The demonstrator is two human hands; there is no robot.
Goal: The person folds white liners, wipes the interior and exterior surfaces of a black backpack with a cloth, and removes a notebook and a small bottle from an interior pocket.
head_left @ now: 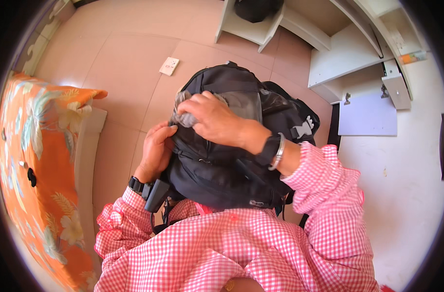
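Note:
A black backpack (217, 177) rests in front of me, its buckle and straps toward the right. My right hand (214, 119) is closed on a bunched grey cloth (186, 119) and presses it against the upper left part of the bag. At the bag's left side, my left hand (155, 148) grips the edge, thumb on top and the other fingers partly hidden. The cloth lies just above the left thumb. A light grey plastic buckle (304, 127) sits on the bag's right side.
A small white box-like item (169, 66) lies on the tiled floor (129, 63) beyond the bag. On the left stands furniture draped with an orange floral cloth (46, 170). White open shelving (341, 53) is at the far right, with a lowered door panel (368, 114).

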